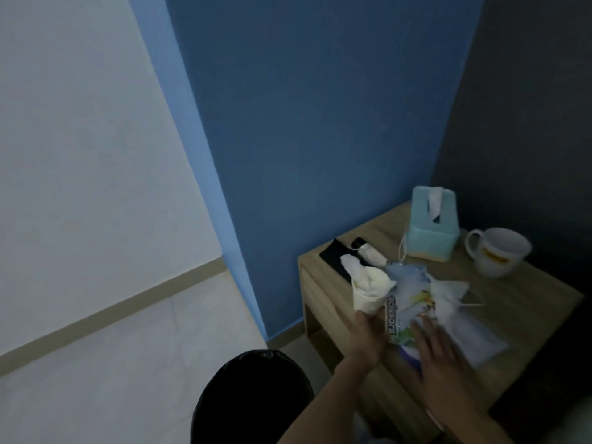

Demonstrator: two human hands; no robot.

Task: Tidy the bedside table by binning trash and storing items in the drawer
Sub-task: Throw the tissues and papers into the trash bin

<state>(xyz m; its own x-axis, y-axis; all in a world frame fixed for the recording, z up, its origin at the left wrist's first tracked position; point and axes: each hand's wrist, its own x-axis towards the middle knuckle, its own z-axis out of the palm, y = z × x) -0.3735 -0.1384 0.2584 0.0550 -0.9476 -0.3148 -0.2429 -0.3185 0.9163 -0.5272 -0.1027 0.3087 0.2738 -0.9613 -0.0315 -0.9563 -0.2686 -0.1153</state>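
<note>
On the wooden bedside table (528,302) lies a pile of trash. My left hand (368,341) grips the base of a cream paper cup (368,293) stuffed with tissue, at the table's front left. My right hand (445,363) lies flat with fingers spread, touching a shiny printed snack wrapper (407,302). A crumpled white tissue (448,291) sits against the wrapper's right side. A pale face mask (483,344) lies flat to the right of my right hand. The bin with a black liner (253,395) stands on the floor left of the table.
Further back on the table are a teal tissue box (432,229), a white mug (496,253), a black phone (334,256) and a small white item with a black cap (368,251). The blue wall runs behind the table; a dark wall is at right.
</note>
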